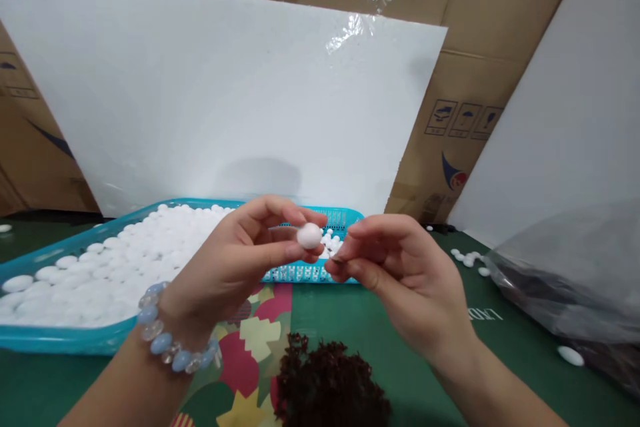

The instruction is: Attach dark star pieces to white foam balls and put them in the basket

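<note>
My left hand (233, 263), with a beaded bracelet (161, 343) at its wrist, pinches a small white ball (309, 236) between thumb and fingers. Just to the right of the ball, my right hand (407, 273) is closed in a pinch. Something tiny, pale and dark, shows at its fingertips, too small to name. The two hands are close together but apart. Below them lies a heap of dark reddish-brown, curly pieces (330, 387). Behind the hands, a blue plastic basket (345, 213) holds small white pieces.
A large blue tray (65, 340) full of white egg-shaped balls stands at the left. Patterned paper (240, 360) lies on the green table (320, 313). At right are loose white balls (469, 259) and a clear plastic bag (575, 273). A white board (240, 100) leans against cardboard boxes (460, 87).
</note>
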The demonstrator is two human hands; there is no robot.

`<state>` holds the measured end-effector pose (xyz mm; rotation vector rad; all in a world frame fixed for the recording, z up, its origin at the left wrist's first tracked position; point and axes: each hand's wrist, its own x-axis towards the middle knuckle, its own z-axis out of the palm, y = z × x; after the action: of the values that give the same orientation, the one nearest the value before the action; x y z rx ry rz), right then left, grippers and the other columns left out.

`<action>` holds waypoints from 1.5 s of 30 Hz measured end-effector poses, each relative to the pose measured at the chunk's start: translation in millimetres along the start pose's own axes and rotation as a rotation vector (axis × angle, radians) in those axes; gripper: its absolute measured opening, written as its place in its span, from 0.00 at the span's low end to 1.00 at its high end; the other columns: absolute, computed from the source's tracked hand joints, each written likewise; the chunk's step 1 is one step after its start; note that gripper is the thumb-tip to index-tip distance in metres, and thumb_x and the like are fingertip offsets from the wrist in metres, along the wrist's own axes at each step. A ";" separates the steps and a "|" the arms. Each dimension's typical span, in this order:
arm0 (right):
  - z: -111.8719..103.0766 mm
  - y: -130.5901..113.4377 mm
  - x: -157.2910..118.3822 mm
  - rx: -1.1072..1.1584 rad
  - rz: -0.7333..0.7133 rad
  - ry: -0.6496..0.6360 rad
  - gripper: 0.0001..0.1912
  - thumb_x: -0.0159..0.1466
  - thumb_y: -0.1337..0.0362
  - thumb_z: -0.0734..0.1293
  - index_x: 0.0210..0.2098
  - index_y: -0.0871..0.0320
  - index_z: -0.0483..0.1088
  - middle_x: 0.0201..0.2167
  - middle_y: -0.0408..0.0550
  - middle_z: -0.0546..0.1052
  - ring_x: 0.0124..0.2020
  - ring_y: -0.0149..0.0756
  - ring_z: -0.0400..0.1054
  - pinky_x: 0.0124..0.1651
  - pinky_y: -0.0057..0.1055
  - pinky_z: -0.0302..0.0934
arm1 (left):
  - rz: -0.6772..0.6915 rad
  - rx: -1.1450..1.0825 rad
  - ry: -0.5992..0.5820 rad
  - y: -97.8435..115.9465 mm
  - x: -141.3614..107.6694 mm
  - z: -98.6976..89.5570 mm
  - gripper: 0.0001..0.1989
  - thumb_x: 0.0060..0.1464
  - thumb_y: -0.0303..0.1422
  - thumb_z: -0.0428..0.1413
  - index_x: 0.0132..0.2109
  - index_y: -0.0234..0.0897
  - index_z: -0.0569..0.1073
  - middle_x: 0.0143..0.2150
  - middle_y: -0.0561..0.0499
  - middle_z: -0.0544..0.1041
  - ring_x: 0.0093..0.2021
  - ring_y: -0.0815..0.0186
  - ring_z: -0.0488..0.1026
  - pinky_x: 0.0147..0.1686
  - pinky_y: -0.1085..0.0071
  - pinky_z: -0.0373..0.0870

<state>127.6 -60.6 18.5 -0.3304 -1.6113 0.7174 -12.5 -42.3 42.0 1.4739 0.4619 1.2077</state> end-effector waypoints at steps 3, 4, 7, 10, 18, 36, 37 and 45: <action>0.9 2.3 -1.4 -0.040 -0.052 0.018 0.15 0.51 0.78 0.58 0.31 0.50 0.60 0.24 0.35 0.66 0.28 0.17 0.63 0.31 0.12 0.61 | 0.026 0.004 0.000 0.3 -0.3 2.4 0.09 0.36 0.19 0.52 0.22 0.39 0.68 0.26 0.58 0.72 0.25 0.76 0.68 0.24 0.84 0.65; 1.2 2.9 -1.7 -0.060 -0.069 0.025 0.15 0.51 0.78 0.58 0.31 0.50 0.59 0.24 0.35 0.66 0.29 0.19 0.63 0.31 0.14 0.61 | 0.032 0.010 0.004 0.3 -0.3 3.0 0.09 0.35 0.18 0.53 0.23 0.39 0.69 0.26 0.58 0.72 0.25 0.76 0.68 0.24 0.84 0.65; 2.7 3.6 -2.1 -0.120 -0.099 0.050 0.15 0.52 0.77 0.57 0.33 0.50 0.58 0.25 0.38 0.66 0.30 0.23 0.63 0.32 0.20 0.62 | 0.051 0.023 0.011 0.2 -0.2 4.9 0.10 0.34 0.18 0.53 0.24 0.38 0.69 0.25 0.58 0.72 0.26 0.76 0.68 0.24 0.84 0.65; 4.4 1.9 -2.1 -0.164 -0.113 0.074 0.14 0.52 0.77 0.57 0.33 0.50 0.57 0.25 0.38 0.65 0.31 0.24 0.63 0.33 0.22 0.62 | 0.043 0.024 -0.018 0.5 -1.0 6.5 0.09 0.35 0.19 0.53 0.24 0.38 0.69 0.25 0.59 0.72 0.27 0.77 0.68 0.26 0.86 0.65; 4.0 -4.1 -2.9 -0.208 -0.142 0.053 0.14 0.53 0.77 0.55 0.34 0.51 0.55 0.26 0.38 0.63 0.31 0.22 0.60 0.34 0.21 0.59 | 0.014 0.062 -0.010 0.2 -2.4 9.0 0.09 0.39 0.21 0.51 0.23 0.39 0.70 0.25 0.60 0.73 0.28 0.77 0.68 0.27 0.87 0.64; 8.3 -5.2 -5.3 -0.041 -0.066 -0.065 0.18 0.53 0.78 0.53 0.38 0.50 0.53 0.24 0.39 0.59 0.27 0.22 0.61 0.32 0.21 0.61 | -0.054 0.085 -0.093 7.4 -5.9 6.3 0.04 0.37 0.25 0.53 0.23 0.36 0.72 0.17 0.56 0.71 0.19 0.76 0.66 0.19 0.84 0.63; 8.6 -5.4 -5.4 -0.025 -0.064 -0.061 0.18 0.53 0.78 0.53 0.38 0.50 0.54 0.23 0.38 0.59 0.27 0.21 0.62 0.32 0.20 0.60 | -0.059 0.078 -0.095 7.1 -5.9 6.3 0.04 0.37 0.25 0.53 0.23 0.36 0.72 0.17 0.56 0.71 0.19 0.76 0.66 0.19 0.84 0.63; 5.8 -8.5 -6.1 -0.019 -0.052 -0.044 0.19 0.52 0.78 0.55 0.38 0.50 0.56 0.23 0.38 0.61 0.29 0.20 0.60 0.33 0.16 0.60 | -0.053 0.094 -0.033 15.0 -9.0 4.6 0.04 0.36 0.24 0.52 0.22 0.35 0.72 0.17 0.56 0.71 0.18 0.75 0.66 0.18 0.83 0.64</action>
<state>124.8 -72.2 18.8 -0.2873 -1.6632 0.6736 -17.1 -56.5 52.3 1.5492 0.5383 1.1311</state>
